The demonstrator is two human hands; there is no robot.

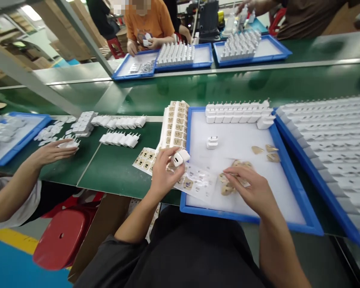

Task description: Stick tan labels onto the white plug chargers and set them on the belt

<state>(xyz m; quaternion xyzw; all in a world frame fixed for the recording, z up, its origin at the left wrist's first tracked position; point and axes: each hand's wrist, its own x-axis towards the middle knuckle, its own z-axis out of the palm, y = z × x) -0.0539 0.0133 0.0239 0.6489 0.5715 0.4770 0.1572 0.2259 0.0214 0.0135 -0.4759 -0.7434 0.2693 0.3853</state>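
Observation:
My left hand (pixel 165 172) is closed around a white USB charger (pixel 180 157), with its port facing up toward me. Over the blue-rimmed tray (pixel 222 216), the thumb and fingers of my right hand (pixel 252 186) pinch together just above a loose pile of tan film pieces (pixel 227 189); what lies between the fingertips is too small to make out. A partly used sticker sheet (pixel 202 180) extends from under my left hand onto the tray. One white plug charger (pixel 212 143) stands alone in the tray, and a row of chargers (pixel 237 114) lines its back edge.
Stacked sticker sheets (pixel 177 122) lie left of the tray. Another tray (pixel 333 160) full of chargers adjoins it on the right. At left, a co-worker's hand (pixel 52 152) touches white plugs beside charger rows (pixel 120 139). Across the green bench stand more trays (pixel 183 56) and people.

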